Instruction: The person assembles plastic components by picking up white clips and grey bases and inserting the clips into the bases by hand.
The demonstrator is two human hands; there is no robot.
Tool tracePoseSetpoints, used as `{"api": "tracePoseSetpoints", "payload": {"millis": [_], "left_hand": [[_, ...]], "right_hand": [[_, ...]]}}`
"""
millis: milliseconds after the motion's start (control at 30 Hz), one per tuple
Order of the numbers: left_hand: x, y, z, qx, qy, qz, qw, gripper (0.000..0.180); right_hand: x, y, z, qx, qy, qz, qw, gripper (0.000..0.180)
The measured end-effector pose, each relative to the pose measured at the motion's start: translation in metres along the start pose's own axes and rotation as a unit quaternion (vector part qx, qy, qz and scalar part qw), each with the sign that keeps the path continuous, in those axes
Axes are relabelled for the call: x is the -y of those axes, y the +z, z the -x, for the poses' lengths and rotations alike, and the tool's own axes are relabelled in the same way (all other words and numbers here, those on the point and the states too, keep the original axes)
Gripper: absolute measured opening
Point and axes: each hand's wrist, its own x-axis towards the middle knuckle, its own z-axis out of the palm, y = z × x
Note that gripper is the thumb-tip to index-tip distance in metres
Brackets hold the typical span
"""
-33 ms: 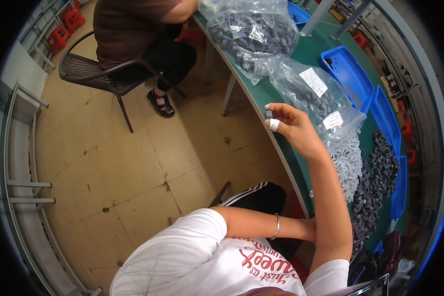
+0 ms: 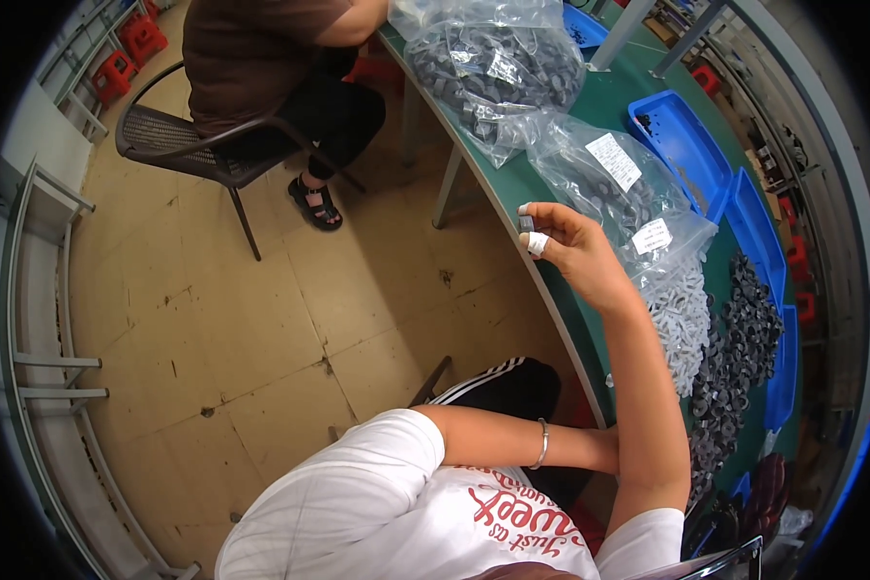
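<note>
A small dark grey ribbed plastic piece (image 2: 526, 223) is pinched between the thumb and fingers of my right hand (image 2: 580, 253), just over the table's near edge. White tape wraps the thumb, and a fingertip is white as well. My left forearm (image 2: 580, 448), with a silver bangle (image 2: 543, 443), crosses toward the right. Its hand passes behind my right forearm, so the fingers are hidden. Beside my right arm lie a heap of small white plastic pieces (image 2: 680, 319) and a heap of dark grey pieces (image 2: 730, 372). A clear bag of grey pieces (image 2: 590, 184) rests just beyond my right hand.
A larger bag of grey parts (image 2: 498, 72) sits farther along the green table (image 2: 512, 193). Blue trays (image 2: 681, 145) line its far side, near a metal post (image 2: 617, 39). At the upper left, another person (image 2: 251, 77) sits in a brown woven chair (image 2: 159, 130).
</note>
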Motion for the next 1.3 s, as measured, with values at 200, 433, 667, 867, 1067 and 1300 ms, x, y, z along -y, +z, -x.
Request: {"api": "tracePoseSetpoints", "payload": {"millis": [200, 433, 667, 867, 1067, 1300], "left_hand": [[0.013, 0.004, -0.004, -0.011, 0.044, 0.074, 0.996, 0.045], [0.022, 0.01, -0.008, -0.04, 0.101, 0.058, 0.992, 0.015], [0.027, 0.012, -0.007, -0.029, 0.069, 0.106, 0.992, 0.019], [0.067, 0.032, -0.004, -0.072, 0.15, -0.137, 0.976, 0.021], [-0.029, -0.027, -0.002, -0.022, 0.024, -0.185, 0.982, 0.037], [-0.05, -0.022, -0.031, -0.08, -0.222, -0.052, 0.97, 0.038]], "right_hand": [[-0.001, 0.01, 0.0, -0.023, -0.015, 0.005, 1.0, 0.033], [-0.003, 0.014, 0.0, -0.132, -0.169, 0.157, 0.964, 0.031], [0.005, 0.027, 0.007, -0.145, -0.206, 0.201, 0.947, 0.031], [-0.008, 0.022, -0.004, -0.196, -0.224, 0.218, 0.929, 0.031], [-0.047, 0.026, -0.045, -0.247, -0.294, 0.325, 0.864, 0.034], [-0.021, 0.05, 0.006, -0.305, -0.181, 0.594, 0.722, 0.039]]}}
